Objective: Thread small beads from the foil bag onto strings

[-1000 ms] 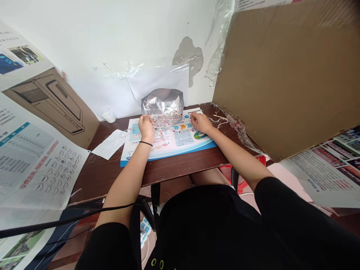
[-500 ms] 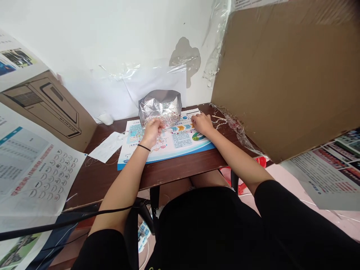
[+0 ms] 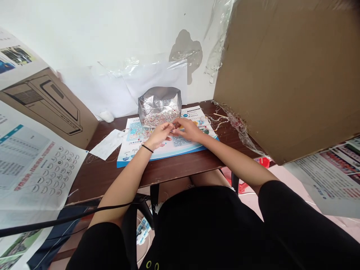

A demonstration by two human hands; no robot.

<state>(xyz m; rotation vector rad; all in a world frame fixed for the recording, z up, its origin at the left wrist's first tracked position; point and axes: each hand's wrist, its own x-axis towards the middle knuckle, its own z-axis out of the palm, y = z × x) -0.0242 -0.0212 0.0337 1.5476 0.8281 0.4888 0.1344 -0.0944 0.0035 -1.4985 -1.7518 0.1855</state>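
My left hand (image 3: 159, 135), with a black band at its wrist, is closed in a pinch over the printed sheet. Its fingertips meet those of my right hand (image 3: 188, 129), whose fingers are also drawn together. Whatever lies between the fingertips is too small to make out. Just behind both hands stands a silver-lined open pouch (image 3: 160, 107) holding many tiny pink, white and red beads (image 3: 159, 118). The blue-edged printed sheet (image 3: 146, 154) lies flat under my hands, with small beads scattered on it near my left hand.
A white paper slip (image 3: 107, 144) lies left of the sheet. At the right are loose strings (image 3: 221, 118) and clear plastic film along a big cardboard panel (image 3: 281, 75). A cardboard box side (image 3: 53, 108) bounds the left. A black cable (image 3: 70, 221) crosses by my left forearm.
My right hand has moved left from the sheet's right side to my left hand. My left hand has shifted slightly right and toward me, and their fingertips now meet.
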